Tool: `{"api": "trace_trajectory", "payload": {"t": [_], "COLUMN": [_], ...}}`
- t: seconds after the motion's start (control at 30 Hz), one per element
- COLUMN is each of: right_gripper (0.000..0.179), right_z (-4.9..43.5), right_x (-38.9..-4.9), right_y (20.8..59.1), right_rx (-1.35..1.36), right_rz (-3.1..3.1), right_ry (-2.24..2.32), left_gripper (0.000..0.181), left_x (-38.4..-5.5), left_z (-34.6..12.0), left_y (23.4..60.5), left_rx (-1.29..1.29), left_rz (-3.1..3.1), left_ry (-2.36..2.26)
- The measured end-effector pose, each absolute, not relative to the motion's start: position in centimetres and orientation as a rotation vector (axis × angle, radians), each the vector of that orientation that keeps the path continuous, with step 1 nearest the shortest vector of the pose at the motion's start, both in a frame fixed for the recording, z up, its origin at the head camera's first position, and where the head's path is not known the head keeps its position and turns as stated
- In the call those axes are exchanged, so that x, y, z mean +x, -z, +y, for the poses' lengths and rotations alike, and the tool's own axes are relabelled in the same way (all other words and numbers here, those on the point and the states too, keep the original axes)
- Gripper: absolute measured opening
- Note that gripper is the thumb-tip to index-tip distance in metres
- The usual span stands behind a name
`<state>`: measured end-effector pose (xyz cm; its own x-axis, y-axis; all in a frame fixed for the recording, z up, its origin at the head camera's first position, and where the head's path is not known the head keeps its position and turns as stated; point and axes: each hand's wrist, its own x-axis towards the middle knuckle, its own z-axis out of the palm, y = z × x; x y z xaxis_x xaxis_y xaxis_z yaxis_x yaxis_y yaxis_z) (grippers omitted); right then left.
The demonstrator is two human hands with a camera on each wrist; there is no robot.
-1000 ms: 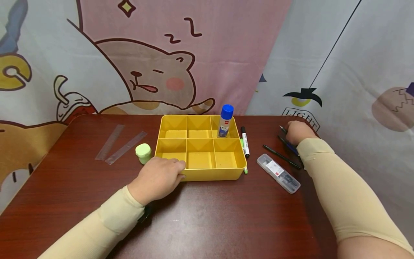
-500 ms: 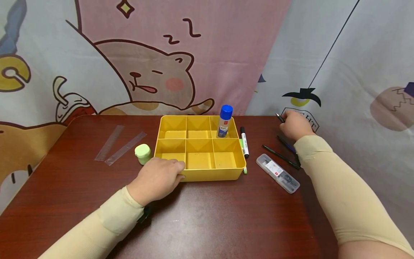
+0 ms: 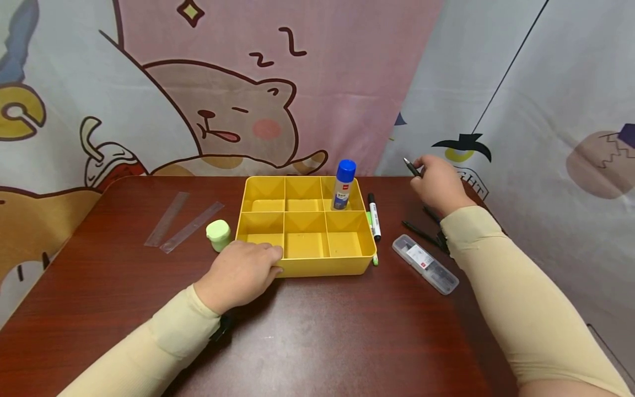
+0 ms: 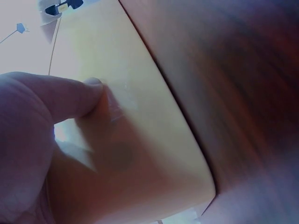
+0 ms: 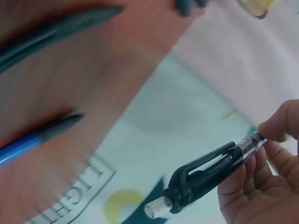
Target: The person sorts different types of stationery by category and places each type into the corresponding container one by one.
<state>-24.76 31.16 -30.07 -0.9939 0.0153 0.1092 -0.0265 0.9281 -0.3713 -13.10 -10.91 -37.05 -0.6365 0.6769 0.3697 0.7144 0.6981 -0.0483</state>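
My left hand (image 3: 242,275) grips the front left corner of a yellow six-compartment organizer box (image 3: 327,267), thumb against the outside of its front wall. In the left wrist view that thumb (image 4: 70,98) presses the wall (image 4: 126,60). My right hand (image 3: 439,184) pinches a black click pen (image 3: 412,167) above the table's back right corner, its pointed end towards the box. Close up in the right wrist view, the pen (image 5: 205,179) has a clip and a clear end. A glue stick (image 3: 343,187) with a blue cap stands in the back right compartment.
Right of the box lie a black-and-white marker (image 3: 374,218), a green-ended pen (image 3: 375,259), a clear plastic case (image 3: 425,264) and a black pen (image 3: 419,230). A blue pen (image 5: 28,144) lies under the right arm. Left are two clear rulers (image 3: 192,227) and a light-green lidded tub (image 3: 219,235).
My right hand has lifted the pen off the table at the back right and moved it up and left towards the box. The left hand has stayed on the box.
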Motion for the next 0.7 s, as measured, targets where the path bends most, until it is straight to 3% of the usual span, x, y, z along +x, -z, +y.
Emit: {"api": "trace_trajectory", "payload": {"t": [0.7], "right_gripper": [0.029], "right_z": [23.0], "right_x": [-20.4], "right_y": [27.9], "right_rx": [0.228], "right_rz": [-2.781], "right_ry": [-0.806], "left_gripper": [0.037], "left_x": [-13.1], "left_z": [-10.9], "left_y": [37.1], "left_rx": [-1.083], "left_rz": [-2.541], "left_ry": [0.146]}}
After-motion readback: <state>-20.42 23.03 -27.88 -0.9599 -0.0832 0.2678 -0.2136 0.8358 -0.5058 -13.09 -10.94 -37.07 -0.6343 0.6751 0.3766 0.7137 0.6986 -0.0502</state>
